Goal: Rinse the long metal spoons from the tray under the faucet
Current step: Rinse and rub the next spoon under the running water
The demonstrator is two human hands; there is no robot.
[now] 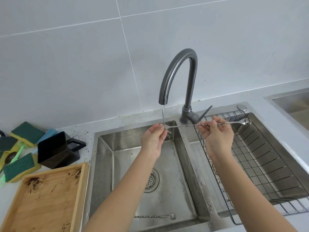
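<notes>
The long twisted-stem metal spoon (pixel 189 126) lies horizontal over the sink (pixel 103 164), bowl end pointing right. Left hand (pixel 153 141) pinches its forked end under the faucet (pixel 177 77) stream; right hand (pixel 217 139) pinches mid-stem.

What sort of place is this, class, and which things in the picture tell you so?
Most likely a kitchen washing-up area: a steel double sink under a running faucet, a wire draining basket in the right basin, and scouring sponges on the counter against a tiled wall.
</notes>
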